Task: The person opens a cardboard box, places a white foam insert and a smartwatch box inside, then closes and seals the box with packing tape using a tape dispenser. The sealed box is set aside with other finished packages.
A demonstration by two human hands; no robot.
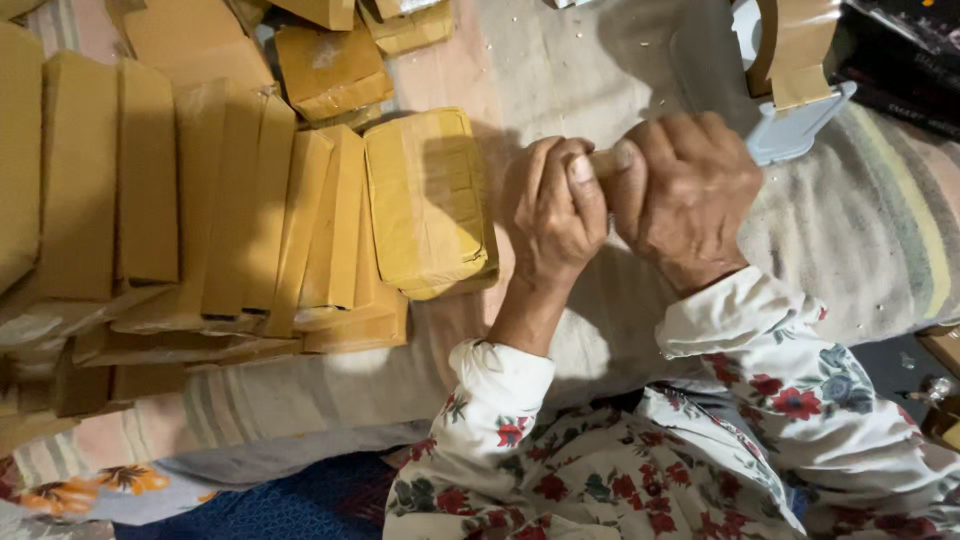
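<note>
head view: the person brings both hands together over the cloth [560, 70]. the left hand [552, 212] and the right hand [690, 195] are clenched around one small brown piece [603, 160], which shows only as a short tan end between the thumbs. most of the piece is hidden inside the fingers, so it cannot be told if it is a strip of tape or a bit of paper. the two hands touch each other at the thumbs.

just to the left of the grip lies a parcel [428, 205] wrapped in brown tape, flat on the cloth. further left of it, rows of parcels [200, 210] lean one on another, close packed. above and right of the grip stands a tape roll [795, 45] on a pale blue holder [800, 125], near the right hand but not touching it. the floral sleeves [760, 350] come up from below the grip.

as a judgement, the step in hand is work on the small piece itself, pulling or tearing it between the two thumbs; no parcel is held at this moment. the next move seems to call for a firm pinch from both sides and a short, steady pull, with the piece kept straight so that it does not fold on itself.
</note>
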